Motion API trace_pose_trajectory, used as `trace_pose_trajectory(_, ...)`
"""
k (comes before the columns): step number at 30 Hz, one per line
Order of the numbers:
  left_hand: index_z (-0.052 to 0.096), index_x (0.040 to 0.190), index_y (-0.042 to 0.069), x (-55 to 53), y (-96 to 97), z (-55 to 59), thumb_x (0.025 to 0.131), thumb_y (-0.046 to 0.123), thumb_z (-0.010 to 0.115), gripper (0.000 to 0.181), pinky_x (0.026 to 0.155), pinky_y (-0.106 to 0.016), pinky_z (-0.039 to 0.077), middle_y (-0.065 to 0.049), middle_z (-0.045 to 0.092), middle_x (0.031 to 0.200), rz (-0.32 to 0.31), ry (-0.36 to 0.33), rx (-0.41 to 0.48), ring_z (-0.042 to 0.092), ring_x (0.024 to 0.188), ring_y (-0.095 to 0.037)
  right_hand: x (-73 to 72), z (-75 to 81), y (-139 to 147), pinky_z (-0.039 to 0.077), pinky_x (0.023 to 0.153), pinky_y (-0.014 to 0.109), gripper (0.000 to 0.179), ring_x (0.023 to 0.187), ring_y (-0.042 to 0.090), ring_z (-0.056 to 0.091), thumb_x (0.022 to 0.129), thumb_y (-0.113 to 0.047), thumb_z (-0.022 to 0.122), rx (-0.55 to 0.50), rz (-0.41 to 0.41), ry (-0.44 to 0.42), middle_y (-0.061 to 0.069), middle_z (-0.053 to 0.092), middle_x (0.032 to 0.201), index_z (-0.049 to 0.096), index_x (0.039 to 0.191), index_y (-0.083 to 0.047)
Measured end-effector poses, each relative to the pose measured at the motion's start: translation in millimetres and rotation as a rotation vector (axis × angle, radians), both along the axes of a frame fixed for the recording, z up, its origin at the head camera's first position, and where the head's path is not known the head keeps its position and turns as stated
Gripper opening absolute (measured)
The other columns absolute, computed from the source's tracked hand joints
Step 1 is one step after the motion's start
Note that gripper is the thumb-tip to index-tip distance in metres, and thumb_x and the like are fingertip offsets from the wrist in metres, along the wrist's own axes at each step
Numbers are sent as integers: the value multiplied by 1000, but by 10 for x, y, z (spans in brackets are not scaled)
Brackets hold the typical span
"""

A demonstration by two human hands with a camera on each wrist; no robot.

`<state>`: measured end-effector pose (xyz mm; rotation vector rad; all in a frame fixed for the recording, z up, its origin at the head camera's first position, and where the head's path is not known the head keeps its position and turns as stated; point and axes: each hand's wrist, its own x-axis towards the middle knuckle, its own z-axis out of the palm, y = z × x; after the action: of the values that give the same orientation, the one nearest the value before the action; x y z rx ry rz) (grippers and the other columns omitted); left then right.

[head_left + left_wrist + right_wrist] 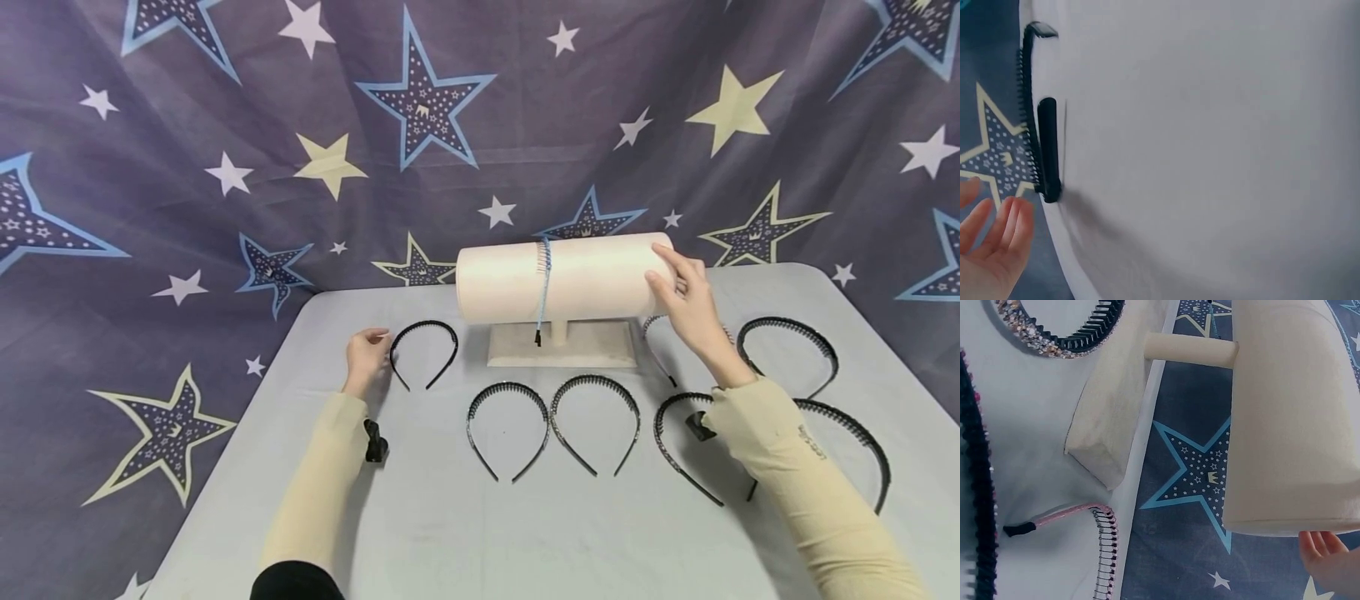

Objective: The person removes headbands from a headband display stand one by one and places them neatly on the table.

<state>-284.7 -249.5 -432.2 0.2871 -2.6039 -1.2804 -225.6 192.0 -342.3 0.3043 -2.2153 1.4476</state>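
Note:
My right hand (693, 304) rests against the right end of a cream cylindrical display roll (600, 275), fingers extended along its rim. In the right wrist view, fingertips (1319, 542) show at the end of the roll (1291, 437). A blue headband (543, 292) hangs around the roll, left of its middle. On the far left of the table, my left hand (365, 360) is beside a plain black headband (422, 323), fingers loosely bent. The left wrist view shows that hand (997, 250) holding nothing, close to the toothed black headband (1049, 150).
The roll's stand base (562, 354) sits near the table's back edge. In front lie two sparkly black headbands (508, 387). More dark headbands (787, 322) lie at the right, partly under my right arm. A pink headband (1105, 550) is beside the base. A star-patterned cloth (510, 167) hangs behind.

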Motion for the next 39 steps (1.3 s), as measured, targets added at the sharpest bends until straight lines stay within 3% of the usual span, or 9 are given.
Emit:
trace_pose_trajectory(4, 59, 111, -4, 35, 50, 38, 86, 12, 52, 30, 54, -15, 48, -23, 61, 99, -22, 3, 50, 60, 82, -37, 2, 4, -9, 40, 96, 38, 41, 107, 42, 43, 90, -5, 48, -2, 3, -7, 23, 33, 110, 41, 128, 4)
trace_pose_trajectory(7, 60, 110, -2, 69, 118, 89, 85, 12, 54, 30, 56, -17, 50, -22, 62, 98, -19, 45, 79, 60, 83, -37, 6, 7, -12, 40, 96, 39, 41, 107, 43, 43, 90, -5, 48, -2, 0, -12, 24, 32, 111, 41, 128, 4)
trace_pose_trajectory(16, 61, 109, -1, 204, 346, 310, 84, 12, 57, 29, 65, -22, 53, -20, 63, 99, -43, 163, 134, 60, 83, -28, -5, -1, -5, 41, 95, 30, 40, 107, 40, 44, 89, -5, 48, -8, -3, -15, 18, 34, 109, 41, 128, 4)
trace_pose_trajectory(21, 61, 110, 2, 283, 481, 444, 84, 15, 58, 29, 72, -30, 52, -16, 63, 100, -73, 208, 124, 59, 85, -26, -16, -7, -2, 42, 94, 27, 40, 106, 40, 44, 89, -5, 48, -9, -1, -9, 15, 34, 108, 42, 128, 4)
trace_pose_trajectory(29, 61, 109, 2, 426, 732, 651, 84, 14, 59, 28, 80, -33, 49, -14, 62, 104, -116, 334, 120, 58, 90, -26, -23, -13, -1, 42, 95, 27, 40, 106, 39, 43, 89, -4, 48, -13, -5, -5, 17, 34, 109, 42, 127, 4)
trace_pose_trajectory(39, 62, 108, 1, 541, 1011, 825, 83, 13, 61, 27, 76, -32, 51, -12, 61, 103, -193, 461, 133, 60, 88, -23, -25, -12, -1, 42, 94, 28, 40, 106, 39, 44, 89, -6, 49, -13, -13, -14, 15, 34, 109, 42, 127, 3)
